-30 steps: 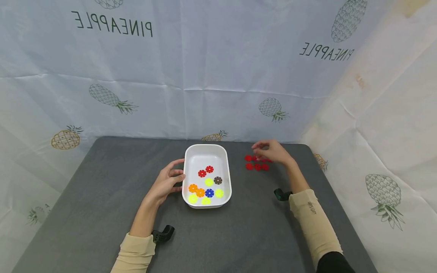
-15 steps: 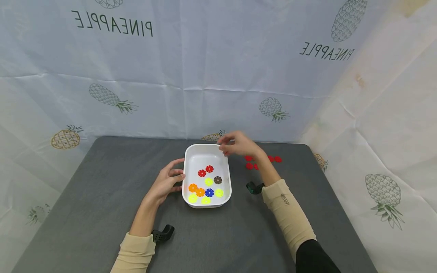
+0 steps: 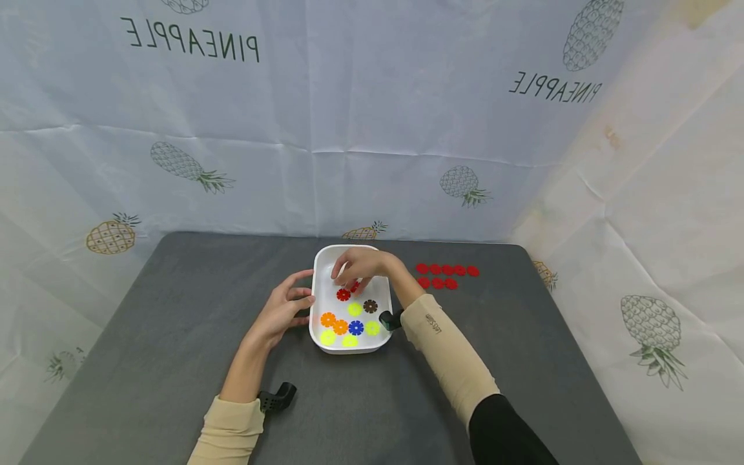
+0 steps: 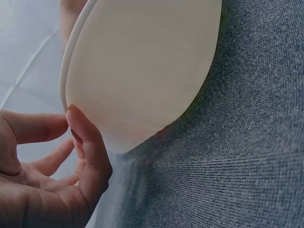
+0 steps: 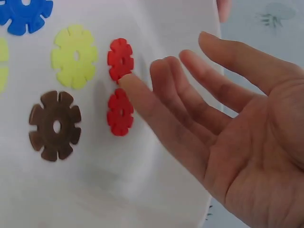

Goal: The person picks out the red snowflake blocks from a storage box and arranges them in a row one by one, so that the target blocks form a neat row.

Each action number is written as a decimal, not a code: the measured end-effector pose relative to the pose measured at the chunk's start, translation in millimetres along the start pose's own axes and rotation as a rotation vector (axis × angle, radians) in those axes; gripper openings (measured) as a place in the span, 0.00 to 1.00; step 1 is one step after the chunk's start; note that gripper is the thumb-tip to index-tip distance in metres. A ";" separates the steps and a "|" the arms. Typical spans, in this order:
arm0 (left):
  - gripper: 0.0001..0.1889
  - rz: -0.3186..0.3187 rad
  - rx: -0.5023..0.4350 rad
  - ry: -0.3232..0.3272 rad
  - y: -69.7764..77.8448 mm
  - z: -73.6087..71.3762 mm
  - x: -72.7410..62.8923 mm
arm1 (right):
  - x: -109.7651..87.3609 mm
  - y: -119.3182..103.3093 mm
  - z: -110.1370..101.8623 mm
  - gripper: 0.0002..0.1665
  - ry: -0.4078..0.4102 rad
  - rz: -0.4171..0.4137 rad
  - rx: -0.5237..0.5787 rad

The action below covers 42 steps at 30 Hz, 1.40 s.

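Note:
A white tray (image 3: pixel 321 258) holds flower-shaped slotted discs. My left hand (image 3: pixel 281 312) grips its left rim, with thumb and a finger meeting at the lip of the tray wall (image 4: pixel 142 57). My right hand (image 3: pixel 361 263) is inside the tray with no disc between its fingers. In the right wrist view one fingertip overlaps the gap between two red discs (image 5: pixel 120 113); the other fingers are loosely bent. Nearer the front lie a brown disc (image 3: pixel 370 306), a blue disc (image 3: pixel 356 328), orange discs (image 3: pixel 328 320) and several yellow discs (image 3: pixel 372 328).
To the right of the tray, several red discs (image 3: pixel 438 283) lie in two rows on the grey table (image 3: pixel 192 336). A white curtain (image 3: pixel 372 116) printed with pineapples hangs behind the table's far edge and along its right side.
My right hand has moved left from the red rows, over the tray's far right corner, and down into the tray beside its red discs. My left hand has stayed at the rim.

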State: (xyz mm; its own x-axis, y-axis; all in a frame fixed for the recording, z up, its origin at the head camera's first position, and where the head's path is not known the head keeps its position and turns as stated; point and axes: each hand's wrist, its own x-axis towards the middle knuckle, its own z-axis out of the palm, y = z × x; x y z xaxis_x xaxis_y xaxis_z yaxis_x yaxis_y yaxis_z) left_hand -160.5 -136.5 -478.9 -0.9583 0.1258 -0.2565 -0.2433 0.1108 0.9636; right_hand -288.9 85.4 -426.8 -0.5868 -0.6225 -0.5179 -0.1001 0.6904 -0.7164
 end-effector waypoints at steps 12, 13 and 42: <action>0.33 0.004 -0.008 -0.008 -0.5 -1.0 0.9 | 27.3 0.0 14.4 0.17 0.059 0.003 0.122; 0.33 0.004 -0.007 -0.009 -0.5 -0.9 0.9 | 28.4 0.1 14.7 0.17 0.080 -0.007 0.114; 0.33 -0.001 -0.008 -0.005 0.5 -0.6 0.6 | 41.7 21.8 25.7 0.17 0.263 -0.131 -0.119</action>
State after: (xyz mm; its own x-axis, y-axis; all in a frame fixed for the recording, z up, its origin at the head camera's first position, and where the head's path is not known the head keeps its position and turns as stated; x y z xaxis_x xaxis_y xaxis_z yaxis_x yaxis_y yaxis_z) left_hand -161.3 -137.0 -478.5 -0.9574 0.1303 -0.2575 -0.2453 0.1027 0.9640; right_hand -295.0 65.0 -476.0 -0.7491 -0.6027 -0.2751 -0.2725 0.6588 -0.7012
